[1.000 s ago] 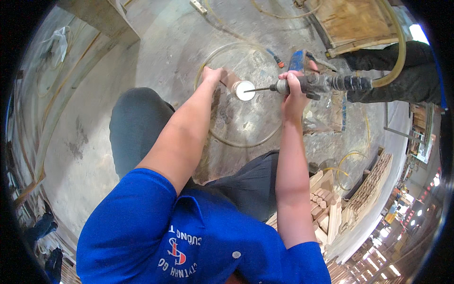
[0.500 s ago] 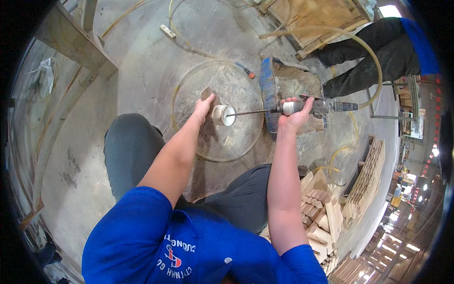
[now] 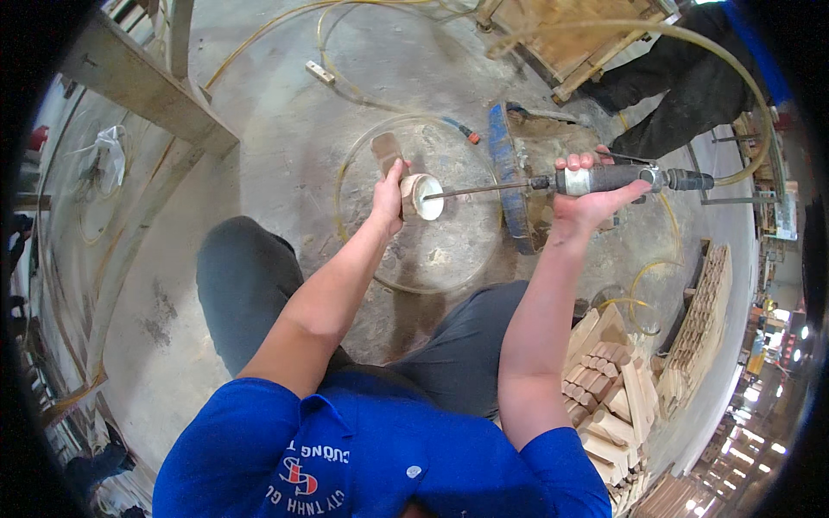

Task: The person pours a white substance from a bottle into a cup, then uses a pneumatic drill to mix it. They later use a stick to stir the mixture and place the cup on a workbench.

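Head view shows a small wooden block (image 3: 390, 164) that I hold in my left hand (image 3: 389, 200), out in front of me above the grey concrete floor (image 3: 285, 173). My fingers are closed around its lower part, and the upper part of the block sticks out past my thumb. Just beside my left hand, and touching the block on its right side, is a round sanding drum (image 3: 422, 196) with a white face. The drum sits at the end of a thin metal shaft (image 3: 488, 188), and the shaft runs to the right into a slim pneumatic grinder (image 3: 617, 179). My right hand (image 3: 587, 194) is wrapped tightly around the body of this tool, with the fingertips showing over its top. A yellowish air hose (image 3: 743, 95) leaves the back end of the tool and bends upward.

Under my hands, loops of clear hose (image 3: 363, 147) lie on the floor, and a blue brush (image 3: 505, 186) lies between the two hands, under the shaft. My knees in grey trousers are below. At my right side is a pile of small wooden pieces (image 3: 613, 388). Further away, at the top right, another person in dark trousers (image 3: 682, 95) is near a wooden crate (image 3: 570, 34).
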A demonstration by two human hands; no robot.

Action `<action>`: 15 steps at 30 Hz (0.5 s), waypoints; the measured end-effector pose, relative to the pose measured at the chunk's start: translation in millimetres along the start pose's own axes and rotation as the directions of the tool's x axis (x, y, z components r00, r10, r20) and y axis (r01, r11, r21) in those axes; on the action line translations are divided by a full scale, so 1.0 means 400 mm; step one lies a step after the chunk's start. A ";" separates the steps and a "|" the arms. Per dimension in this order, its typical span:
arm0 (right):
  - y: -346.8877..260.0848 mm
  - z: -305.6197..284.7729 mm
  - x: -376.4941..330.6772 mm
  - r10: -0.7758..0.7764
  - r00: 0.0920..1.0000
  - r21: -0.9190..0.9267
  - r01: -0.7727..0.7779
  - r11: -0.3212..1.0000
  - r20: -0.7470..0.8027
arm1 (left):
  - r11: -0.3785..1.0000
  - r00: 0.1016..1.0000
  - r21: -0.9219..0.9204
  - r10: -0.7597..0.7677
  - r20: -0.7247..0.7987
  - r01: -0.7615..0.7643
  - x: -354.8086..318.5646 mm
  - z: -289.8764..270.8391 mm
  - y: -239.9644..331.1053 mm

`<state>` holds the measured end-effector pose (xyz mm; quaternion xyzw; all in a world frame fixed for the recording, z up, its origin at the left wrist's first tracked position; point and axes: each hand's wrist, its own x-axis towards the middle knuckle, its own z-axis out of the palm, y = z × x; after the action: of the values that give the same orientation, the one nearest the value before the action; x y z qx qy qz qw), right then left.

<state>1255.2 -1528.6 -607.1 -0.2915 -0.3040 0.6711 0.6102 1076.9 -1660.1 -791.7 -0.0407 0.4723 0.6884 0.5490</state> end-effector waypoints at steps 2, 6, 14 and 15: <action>-0.002 0.006 -0.008 0.019 0.999 0.067 -0.022 0.998 0.040 | 0.998 0.997 -0.009 0.058 -0.049 -0.058 -0.005 -0.005 0.015; 0.002 0.002 -0.006 0.047 0.997 0.096 -0.052 0.994 0.056 | 0.996 0.989 -0.046 0.074 -0.128 -0.081 -0.019 -0.003 0.026; 0.017 0.030 -0.023 0.038 0.999 0.036 -0.037 0.999 -0.015 | 0.991 0.971 -0.043 0.115 -0.209 -0.127 -0.001 -0.015 -0.013; 0.014 0.036 -0.025 0.050 0.999 0.041 -0.050 0.998 -0.011 | 0.989 0.968 -0.019 0.142 -0.206 -0.149 0.006 -0.020 -0.017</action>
<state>1241.4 -1539.9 -601.9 -0.2903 -0.2793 0.6905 0.6008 1077.5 -1664.2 -801.4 -0.0857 0.5159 0.7269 0.4451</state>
